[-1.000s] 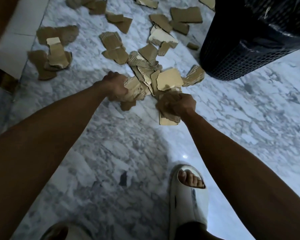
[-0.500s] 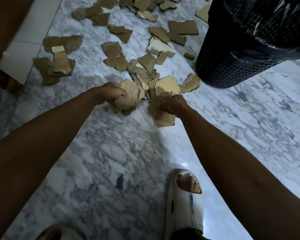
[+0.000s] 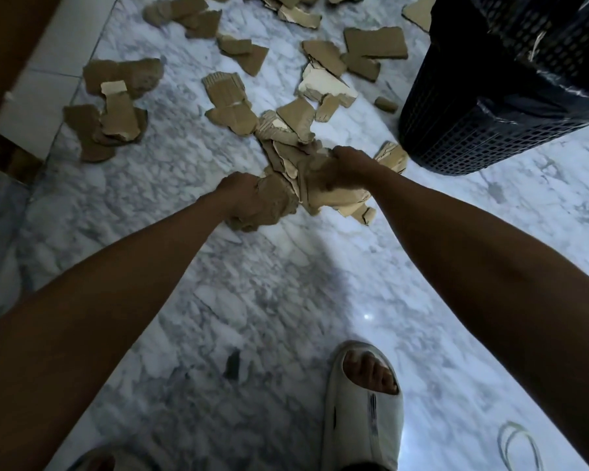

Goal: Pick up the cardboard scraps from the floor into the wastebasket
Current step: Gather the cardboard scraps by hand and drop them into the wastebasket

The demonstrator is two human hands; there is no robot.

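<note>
Gripping ragged corrugated cardboard scraps [image 3: 330, 192]

The floor [image 3: 286, 300] is polished marble, white veined with grey, and it fills nearly the whole view. A small bright glint of light [image 3: 367, 316] reflects off it near the middle, and the right side of the floor looks paler and bluer than the shadowed left. Along the upper left edge runs a band of plain white tiles [image 3: 48, 62] with thin dark joints. Beyond that band stands dark brown wood [image 3: 11, 35], too dim to identify.
</note>
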